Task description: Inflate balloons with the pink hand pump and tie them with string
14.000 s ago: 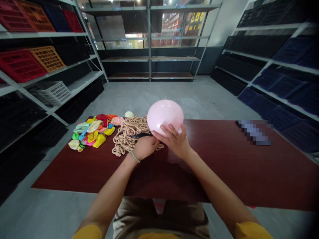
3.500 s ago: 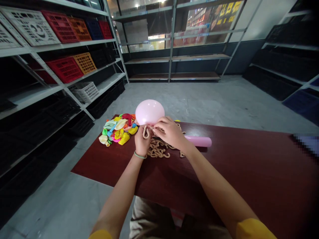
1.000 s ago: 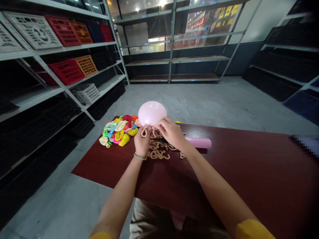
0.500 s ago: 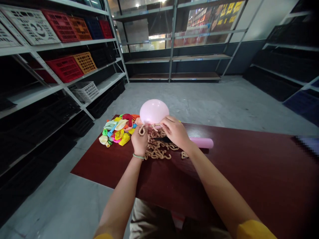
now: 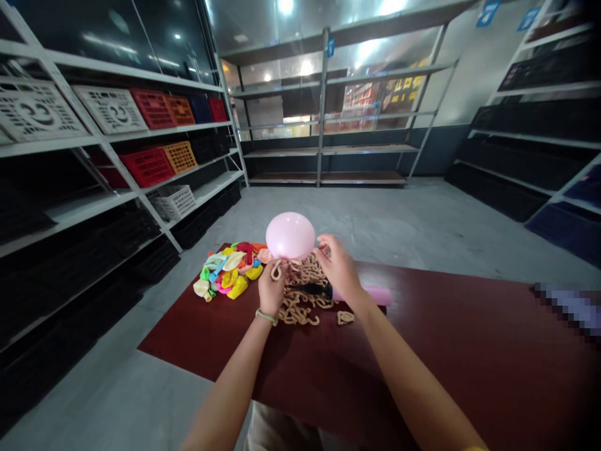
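Note:
A round, inflated pink balloon (image 5: 290, 235) sits above my left hand (image 5: 271, 289), which is closed at its neck. A tan loop like a thick rubber band (image 5: 277, 270) sticks up from the same fingers. Just right of the balloon is my right hand (image 5: 337, 265), its thumb and fingertips apart with nothing visible between them. Beneath both hands lies a heap of curly tan bands (image 5: 298, 311). A pink hand pump (image 5: 375, 295) with a black nozzle lies partly behind my right wrist.
Limp balloons (image 5: 230, 272) in several colours are piled at the left of the dark red table (image 5: 446, 338). A small tan bundle (image 5: 345, 317) lies near the pump. Shelves with crates (image 5: 153, 108) stand to the left; a blurred purple item (image 5: 570, 310) is at the right.
My right hand has let go of the tan strip by the balloon's neck and moved slightly right. My left hand keeps its hold. The view has tilted upward.

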Demonstrator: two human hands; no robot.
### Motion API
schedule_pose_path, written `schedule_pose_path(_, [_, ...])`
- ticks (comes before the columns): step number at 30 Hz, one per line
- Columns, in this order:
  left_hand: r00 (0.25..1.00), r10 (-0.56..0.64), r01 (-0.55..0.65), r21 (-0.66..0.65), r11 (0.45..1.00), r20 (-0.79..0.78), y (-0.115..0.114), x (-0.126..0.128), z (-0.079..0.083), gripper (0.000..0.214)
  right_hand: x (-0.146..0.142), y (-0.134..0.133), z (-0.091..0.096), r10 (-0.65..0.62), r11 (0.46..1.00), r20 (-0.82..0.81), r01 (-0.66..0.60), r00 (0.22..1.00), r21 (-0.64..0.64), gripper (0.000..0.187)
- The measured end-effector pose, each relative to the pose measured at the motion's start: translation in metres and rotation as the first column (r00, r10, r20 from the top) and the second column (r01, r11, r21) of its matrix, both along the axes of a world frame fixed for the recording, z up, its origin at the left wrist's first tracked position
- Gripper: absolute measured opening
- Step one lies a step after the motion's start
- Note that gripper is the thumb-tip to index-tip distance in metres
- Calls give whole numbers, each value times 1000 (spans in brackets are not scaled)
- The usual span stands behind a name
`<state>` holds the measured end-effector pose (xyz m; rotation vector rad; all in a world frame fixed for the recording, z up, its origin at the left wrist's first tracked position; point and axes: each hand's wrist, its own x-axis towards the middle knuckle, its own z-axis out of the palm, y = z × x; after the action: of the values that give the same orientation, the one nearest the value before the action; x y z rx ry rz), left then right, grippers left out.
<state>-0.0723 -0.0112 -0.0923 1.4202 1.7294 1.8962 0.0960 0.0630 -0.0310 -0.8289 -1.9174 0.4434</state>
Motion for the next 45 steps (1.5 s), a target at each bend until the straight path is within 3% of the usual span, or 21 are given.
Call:
schedule_pose_path(2, [999, -24, 23, -5, 1000, -49, 1, 4, 3, 24, 9, 8, 2, -23, 998, -97, 17, 995, -67, 19])
schedule_pose_path(6, [988, -89, 88, -13, 996, -130, 9, 22, 15, 21, 22, 21, 5, 34, 978, -238, -81, 971, -193, 15])
schedule_pose_path(10, [968, -206, 204, -25, 979, -141, 35, 49, 32, 21, 36, 33, 7, -3, 975, -321, -69, 947, -211, 21])
schedule_pose_path(15, [905, -421, 411, -128, 902, -59, 72, 76, 41, 62, 62, 48, 6, -126, 975, -357, 49, 925, -216, 21])
schedule_pose_path(19, [929, -368, 359, -159, 920, -32, 72, 78, 34, 48, 72, 50, 8, -145, 966, -363, 52, 920, -253, 17])
schedule_pose_path(23, [966, -257, 256, -148, 955, 13, 53, 59, 24, 32, 57, 43, 8, -54, 960, -328, -41, 943, -275, 13])
schedule_pose_path(31, [998, -42, 51, -180, 982, 54, -3, 5, 19, 25, 0, 9, -11, 203, 923, -186, -251, 961, -291, 11])
schedule_pose_path(36, [991, 68, -92, -222, 971, -116, -42, -40, 1, 23, -30, -17, -30, 340, 905, -85, -350, 937, -241, 13])
schedule_pose_path(40, [930, 220, -283, -193, 939, -295, -69, -78, -15, 20, -50, -38, -50, 400, 902, 22, -389, 916, -186, 12])
schedule_pose_path(45, [830, 333, -434, -143, 890, -448, -78, -110, -28, 17, -63, -58, -74, 430, 901, 117, -418, 895, -116, 12])
